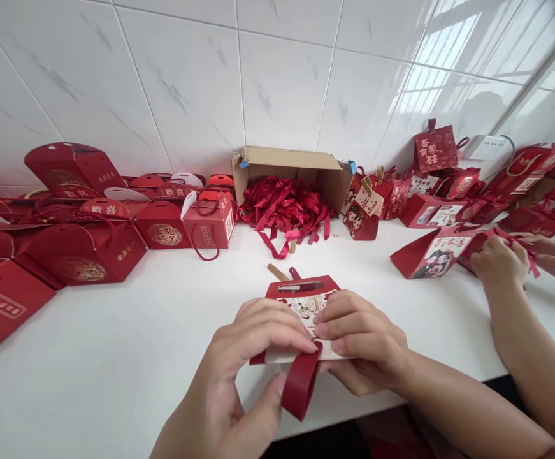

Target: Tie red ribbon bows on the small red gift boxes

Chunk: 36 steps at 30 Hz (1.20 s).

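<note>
Between my hands is a small red gift box (301,287) with a white flower-printed front, standing near the table's front edge. My left hand (253,357) is closed on a dark red strap (302,386), with fingertips at its upper end and the thumb against its side. The strap is folded in a loop and hangs at the box's near side. My right hand (366,341) grips the box's right side, fingertips on the printed face and thumb hidden. Just behind the box lie a tan strap (277,272) and a second red strap (295,273).
A cardboard box (291,156) of red ribbons (287,207) stands against the tiled wall. Red gift boxes (86,252) line the left; more stand at right near a white power strip (485,148). A co-worker's hands (501,261) handle a red box with ribbon.
</note>
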Each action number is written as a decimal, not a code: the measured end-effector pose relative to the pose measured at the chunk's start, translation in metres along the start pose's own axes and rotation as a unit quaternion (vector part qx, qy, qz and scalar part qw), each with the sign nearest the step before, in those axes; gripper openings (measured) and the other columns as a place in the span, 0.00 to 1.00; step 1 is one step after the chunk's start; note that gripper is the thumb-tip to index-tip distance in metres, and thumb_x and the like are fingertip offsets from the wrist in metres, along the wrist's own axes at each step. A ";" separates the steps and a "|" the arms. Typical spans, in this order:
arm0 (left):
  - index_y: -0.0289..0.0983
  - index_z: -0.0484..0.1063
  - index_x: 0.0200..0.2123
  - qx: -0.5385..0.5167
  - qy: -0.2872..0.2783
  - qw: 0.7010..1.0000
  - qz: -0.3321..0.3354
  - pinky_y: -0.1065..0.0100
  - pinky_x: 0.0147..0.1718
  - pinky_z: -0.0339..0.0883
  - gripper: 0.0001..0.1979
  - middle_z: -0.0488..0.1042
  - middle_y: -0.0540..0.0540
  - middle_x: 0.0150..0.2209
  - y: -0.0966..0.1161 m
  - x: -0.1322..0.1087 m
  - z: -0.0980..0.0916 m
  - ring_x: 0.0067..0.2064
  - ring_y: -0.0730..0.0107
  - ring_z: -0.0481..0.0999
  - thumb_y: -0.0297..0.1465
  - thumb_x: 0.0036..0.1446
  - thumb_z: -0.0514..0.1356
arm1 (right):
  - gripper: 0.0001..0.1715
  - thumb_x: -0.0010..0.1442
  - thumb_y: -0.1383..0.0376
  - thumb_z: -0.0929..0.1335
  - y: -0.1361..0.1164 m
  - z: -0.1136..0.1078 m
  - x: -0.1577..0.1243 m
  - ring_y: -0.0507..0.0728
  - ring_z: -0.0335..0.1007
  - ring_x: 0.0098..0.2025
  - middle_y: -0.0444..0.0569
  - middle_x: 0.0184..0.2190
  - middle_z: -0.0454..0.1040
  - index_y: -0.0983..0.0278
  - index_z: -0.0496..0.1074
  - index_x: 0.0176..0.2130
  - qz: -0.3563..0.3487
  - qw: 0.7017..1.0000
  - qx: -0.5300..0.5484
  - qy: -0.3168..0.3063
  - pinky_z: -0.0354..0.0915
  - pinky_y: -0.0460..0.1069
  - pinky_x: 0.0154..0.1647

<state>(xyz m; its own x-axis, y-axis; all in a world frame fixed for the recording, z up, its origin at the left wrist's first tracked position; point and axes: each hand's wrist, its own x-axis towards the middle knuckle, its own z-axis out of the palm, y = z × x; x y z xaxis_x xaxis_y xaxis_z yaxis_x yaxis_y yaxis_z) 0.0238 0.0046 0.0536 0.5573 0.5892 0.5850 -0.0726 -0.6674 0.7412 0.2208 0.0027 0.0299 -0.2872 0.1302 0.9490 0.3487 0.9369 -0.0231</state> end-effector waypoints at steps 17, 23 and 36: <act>0.41 0.74 0.37 0.148 0.046 0.986 0.064 0.65 0.42 0.71 0.13 0.79 0.48 0.36 -0.025 0.002 -0.006 0.41 0.67 0.75 0.17 0.55 0.58 | 0.16 0.62 0.68 0.67 0.002 0.005 -0.003 0.58 0.75 0.39 0.55 0.34 0.76 0.67 0.71 0.51 0.127 0.988 0.013 -0.083 0.75 0.52 0.37; 0.41 0.74 0.37 0.158 0.054 0.984 0.063 0.64 0.41 0.70 0.12 0.79 0.48 0.35 -0.027 0.001 -0.004 0.40 0.66 0.76 0.19 0.56 0.58 | 0.11 0.63 0.69 0.66 0.003 0.009 -0.007 0.59 0.76 0.39 0.55 0.33 0.76 0.66 0.70 0.46 0.112 0.991 -0.004 -0.073 0.75 0.55 0.37; 0.40 0.71 0.47 0.112 0.019 0.993 0.039 0.66 0.45 0.71 0.20 0.76 0.46 0.40 -0.019 -0.002 -0.002 0.44 0.68 0.75 0.15 0.54 0.56 | 0.08 0.62 0.74 0.63 0.002 0.008 -0.007 0.58 0.74 0.35 0.54 0.30 0.74 0.68 0.68 0.42 0.065 0.996 0.039 -0.050 0.76 0.55 0.36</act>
<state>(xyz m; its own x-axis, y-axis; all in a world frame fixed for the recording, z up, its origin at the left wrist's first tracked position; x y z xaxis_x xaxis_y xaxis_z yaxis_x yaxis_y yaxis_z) 0.0230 0.0172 0.0388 0.5248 0.5456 0.6534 0.0733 -0.7937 0.6039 0.2164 0.0059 0.0210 -0.3321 0.2798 0.9008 0.3190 0.9320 -0.1719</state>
